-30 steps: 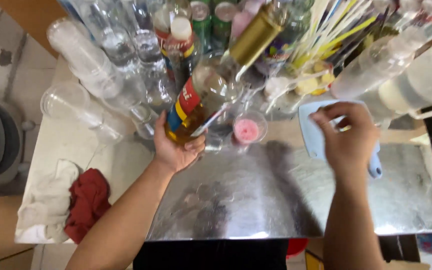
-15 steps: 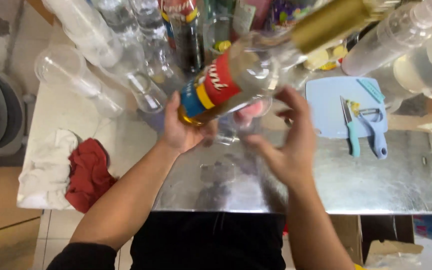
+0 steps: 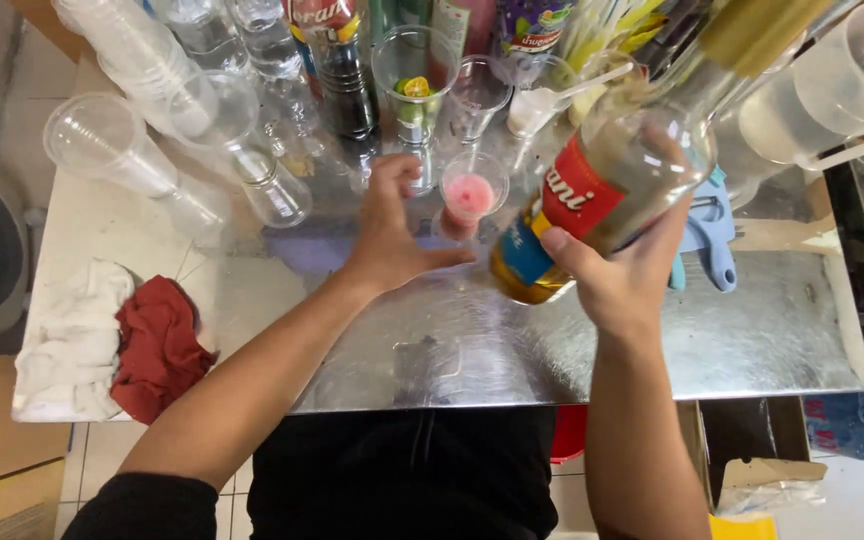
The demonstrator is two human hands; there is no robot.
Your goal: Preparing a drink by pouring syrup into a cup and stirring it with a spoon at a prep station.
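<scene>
While clear plastic cups (image 3: 112,140) and tall bottles (image 3: 337,70) are crowding the back of the shiny metal table (image 3: 752,340), the right hand (image 3: 627,285) is gripping a tilted glass syrup bottle (image 3: 612,195). The left hand (image 3: 387,240) is hanging open, fingers spread, just beside a small cup of pink stuff (image 3: 470,195). A red cloth (image 3: 157,340) is lying crumpled on the left.

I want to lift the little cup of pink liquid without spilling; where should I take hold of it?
Grip the small cup around its lower wall, below the open rim, coming from the near left where the left hand is. It stands upright; taller glasses crowd behind, and the tilted bottle in the right hand blocks the right.
</scene>
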